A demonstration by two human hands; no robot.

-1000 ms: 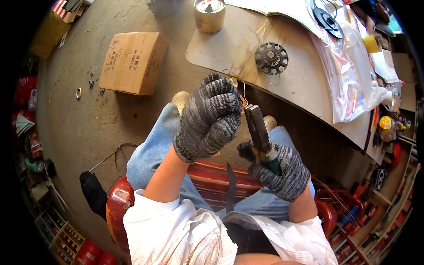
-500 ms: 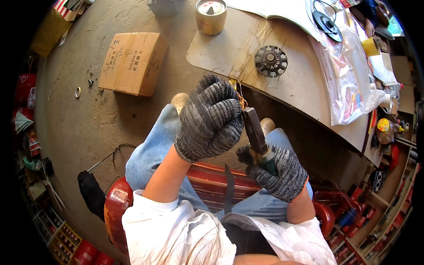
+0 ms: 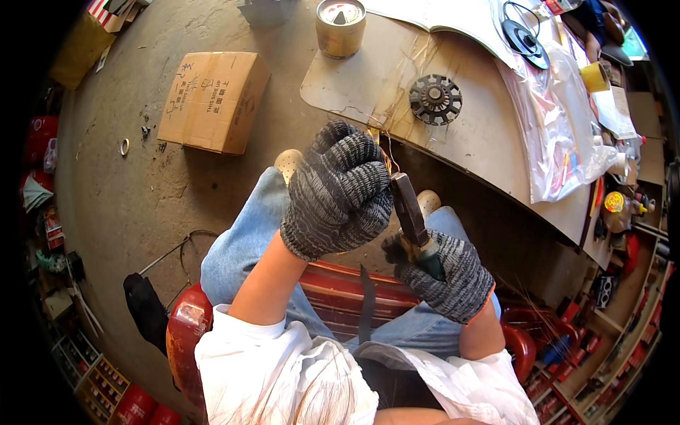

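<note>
My left hand (image 3: 336,191), in a grey and black knitted glove, is closed in a fist. Copper wire (image 3: 387,157) pokes out at its far right side; whatever else the fist holds is hidden behind the fingers. A pair of pliers (image 3: 409,205) with dark, broad jaws and a green handle is gripped by my right hand (image 3: 448,276), gloved the same way. The jaw tips touch or nearly touch the left fist beside the wire. A thin strand of wire (image 3: 361,112) bends away over the table edge.
A slotted dark round part (image 3: 435,99) and a can (image 3: 341,30) rest on the worn table (image 3: 489,145), along with clear plastic bags (image 3: 567,152) and an open book (image 3: 407,10). A cardboard box (image 3: 210,103) sits on the floor at left. Beneath me is a red chair (image 3: 190,326).
My left fist has shifted very slightly to the right. The copper wire beside it has changed shape, with a thin strand now reaching toward the table. The pliers have barely moved.
</note>
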